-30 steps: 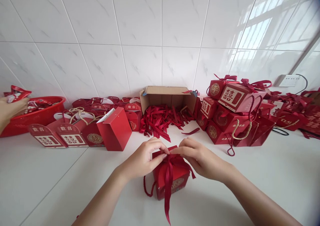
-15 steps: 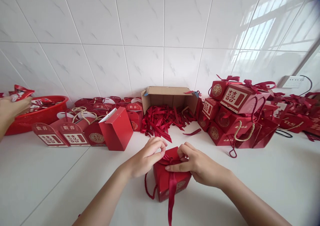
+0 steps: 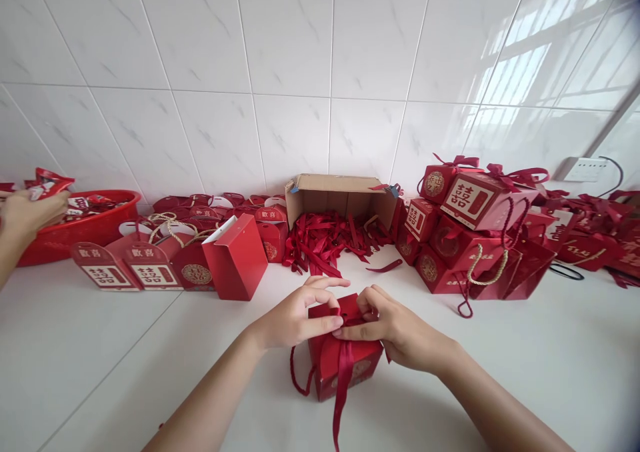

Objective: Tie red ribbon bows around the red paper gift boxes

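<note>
A red gift box [image 3: 327, 372] with gold round prints stands on the white table in front of me, a dark red cord handle [image 3: 299, 372] hanging at its left. Across its top runs a dark red ribbon [image 3: 343, 385], one long tail falling down the front. Over the left of the lid, my left hand [image 3: 305, 312] pinches the ribbon at the knot between thumb and finger. From the right, my right hand [image 3: 395, 325] is closed on the ribbon too, its forefinger pressed at the knot. Fingers partly hide the knot.
Behind the box, a cardboard carton [image 3: 340, 185] spills cut ribbons [image 3: 325, 239]. Ribboned boxes [image 3: 467, 202] are stacked at right; open boxes [image 3: 155, 272] and a plain red box [image 3: 237, 259] stand left. Another person's hand [image 3: 33, 215] holds red packets over a red basin [image 3: 125, 205].
My left hand has come down and right, from lifting the ribbon to pinching at the knot beside my right forefinger. My right hand stays nearly in place. The view has shifted slightly.
</note>
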`<state>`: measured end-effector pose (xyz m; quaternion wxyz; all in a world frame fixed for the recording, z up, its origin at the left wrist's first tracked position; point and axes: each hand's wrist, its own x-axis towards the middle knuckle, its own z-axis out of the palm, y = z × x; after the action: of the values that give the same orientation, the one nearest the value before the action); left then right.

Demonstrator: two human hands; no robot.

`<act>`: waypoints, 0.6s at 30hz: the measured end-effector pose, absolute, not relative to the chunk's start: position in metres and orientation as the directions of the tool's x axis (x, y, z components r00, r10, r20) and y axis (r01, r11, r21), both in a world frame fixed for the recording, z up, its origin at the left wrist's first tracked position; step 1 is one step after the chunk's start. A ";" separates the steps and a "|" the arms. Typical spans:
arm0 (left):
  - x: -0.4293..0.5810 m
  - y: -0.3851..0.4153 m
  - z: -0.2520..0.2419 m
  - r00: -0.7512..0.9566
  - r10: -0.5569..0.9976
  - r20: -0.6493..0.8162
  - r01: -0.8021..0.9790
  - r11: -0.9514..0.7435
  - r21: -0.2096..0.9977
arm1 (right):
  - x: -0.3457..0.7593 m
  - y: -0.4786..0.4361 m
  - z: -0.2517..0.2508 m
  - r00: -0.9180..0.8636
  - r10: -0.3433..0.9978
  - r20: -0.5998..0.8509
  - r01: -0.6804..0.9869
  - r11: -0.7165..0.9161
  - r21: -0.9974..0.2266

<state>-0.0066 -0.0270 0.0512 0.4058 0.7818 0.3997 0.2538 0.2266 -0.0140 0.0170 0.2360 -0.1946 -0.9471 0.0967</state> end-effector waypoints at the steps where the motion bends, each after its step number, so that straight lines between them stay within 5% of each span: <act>1: -0.007 -0.027 0.051 0.540 0.837 0.083 0.420 -0.354 0.836 | 0.227 -0.014 0.016 -0.811 0.420 0.407 0.328 0.903 -0.279; 13: 0.001 -0.030 0.046 0.476 0.862 0.172 0.340 -0.361 0.868 | 0.229 -0.012 0.016 -0.791 0.394 0.467 0.260 0.909 -0.326; 18: 0.017 -0.037 0.042 0.377 0.904 0.203 0.377 -0.350 0.858 | 0.232 -0.012 0.012 -0.683 0.455 0.572 0.175 0.862 -0.476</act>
<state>0.0171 -0.0365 0.0416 0.3725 0.7414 0.4319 0.3537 0.2316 -0.0124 0.0120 0.3576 -0.1755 -0.8961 0.1957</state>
